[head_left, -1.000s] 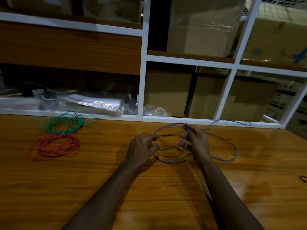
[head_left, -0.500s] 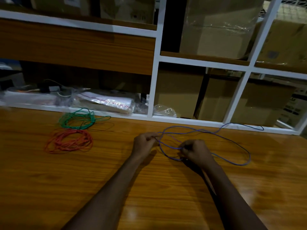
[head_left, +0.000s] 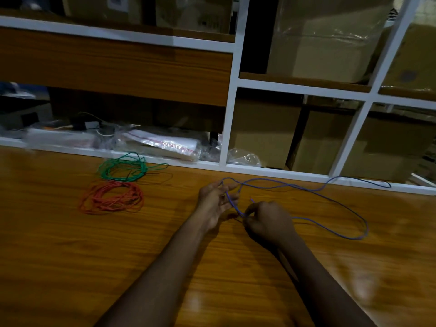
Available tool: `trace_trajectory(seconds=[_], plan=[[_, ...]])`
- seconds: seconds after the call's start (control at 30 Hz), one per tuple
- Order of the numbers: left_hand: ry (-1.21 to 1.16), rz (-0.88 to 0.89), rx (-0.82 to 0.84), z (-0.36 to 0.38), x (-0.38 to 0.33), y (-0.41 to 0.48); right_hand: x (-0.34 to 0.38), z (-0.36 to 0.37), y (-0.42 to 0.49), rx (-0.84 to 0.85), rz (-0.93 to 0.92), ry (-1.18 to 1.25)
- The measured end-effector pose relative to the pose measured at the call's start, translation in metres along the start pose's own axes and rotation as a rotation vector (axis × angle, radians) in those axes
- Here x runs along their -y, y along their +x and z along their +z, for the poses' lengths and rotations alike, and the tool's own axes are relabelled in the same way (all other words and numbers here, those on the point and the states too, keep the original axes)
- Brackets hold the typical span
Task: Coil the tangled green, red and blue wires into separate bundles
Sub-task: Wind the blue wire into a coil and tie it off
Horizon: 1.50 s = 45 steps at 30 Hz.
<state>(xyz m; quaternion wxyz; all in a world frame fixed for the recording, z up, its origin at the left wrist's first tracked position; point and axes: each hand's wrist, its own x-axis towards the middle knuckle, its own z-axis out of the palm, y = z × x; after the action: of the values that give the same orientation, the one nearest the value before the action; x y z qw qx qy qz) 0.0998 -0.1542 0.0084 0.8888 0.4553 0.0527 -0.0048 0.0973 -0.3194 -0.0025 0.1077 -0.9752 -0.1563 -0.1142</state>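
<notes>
At ten o'clock on the table [head_left: 70, 244] lie two finished bundles, touching edge to edge: the green coil [head_left: 122, 169] farther back, the red coil [head_left: 111, 197] nearer. Both are clear of the work area. At centre, the left hand [head_left: 215, 202] is partly closed, fingers pinching the blue wire [head_left: 330, 197] where its strands gather. Just beside it, the right hand [head_left: 269, 220] is closed in a fist on the same wire, at a short free end. From the hands the wire runs out toward three o'clock in one wide slack loop lying on the table, with a tail trailing to one o'clock along the shelf frame [head_left: 283, 172]. The wire appears light, thin and limp, likely springy enough to unwind; grip it at the gathered turns, not along the slack. The tail could snag on the frame edge. Boxes [head_left: 264, 128] and plastic bags [head_left: 165, 145] fill the shelves behind, clear of the wire.
</notes>
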Motion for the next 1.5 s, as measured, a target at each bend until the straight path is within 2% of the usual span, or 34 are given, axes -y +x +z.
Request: trace_trajectory(seconds=[0.1, 0.17, 0.23, 0.3, 0.37, 0.47, 0.57, 0.7, 0.87, 1.0, 1.07, 1.2, 1.33, 1.43, 1.5], plan=[[0.181, 0.018, 0.029, -0.001, -0.006, -0.002, -0.010, -0.004, 0.002, 0.086, 0.054, 0.320], [0.232, -0.004, 0.058, -0.005, -0.010, -0.003, -0.018, -0.001, 0.006, -0.014, 0.053, 0.504], [0.267, -0.025, 0.078, -0.012, -0.016, -0.005, -0.026, 0.001, 0.013, -0.160, 0.026, 0.547], [0.309, -0.025, 0.101, -0.021, -0.019, -0.006, -0.032, -0.001, 0.028, -0.219, -0.004, 0.463], [0.306, -0.012, 0.128, -0.031, -0.023, -0.006, -0.033, 0.000, 0.048, -0.192, -0.024, 0.396], [0.154, -0.026, 0.206, -0.042, -0.029, -0.004, -0.023, 0.017, 0.070, -0.084, 0.018, 0.353], [-0.074, -0.077, 0.265, -0.048, -0.036, 0.000, -0.015, 0.033, 0.070, -0.056, 0.028, 0.341], [-0.177, -0.043, 0.163, -0.058, -0.040, 0.011, -0.028, 0.032, 0.069, -0.047, 0.079, 0.338], [0.004, 0.137, -0.028, -0.064, -0.038, 0.015, -0.046, 0.034, 0.060, -0.082, 0.162, 0.004], [-0.246, 0.122, -0.168, -0.067, -0.040, 0.018, -0.057, 0.023, 0.046, -0.107, 0.370, -0.279], [-0.315, 0.135, -0.220, -0.067, -0.040, 0.017, -0.060, 0.021, 0.041, -0.093, 0.417, -0.301], [-0.298, 0.185, -0.202, -0.068, -0.032, 0.019, -0.055, 0.015, 0.036, -0.243, 0.271, -0.077], [-0.250, 0.241, -0.203, -0.068, -0.029, 0.019, -0.044, 0.006, 0.039, -0.244, 0.131, 0.112], [-0.222, 0.274, -0.208, -0.063, -0.029, 0.018, -0.037, 0.008, 0.038, -0.244, -0.028, 0.139], [-0.193, 0.288, -0.227, -0.061, -0.029, 0.017, -0.034, 0.011, 0.038, -0.258, -0.035, 0.130]])
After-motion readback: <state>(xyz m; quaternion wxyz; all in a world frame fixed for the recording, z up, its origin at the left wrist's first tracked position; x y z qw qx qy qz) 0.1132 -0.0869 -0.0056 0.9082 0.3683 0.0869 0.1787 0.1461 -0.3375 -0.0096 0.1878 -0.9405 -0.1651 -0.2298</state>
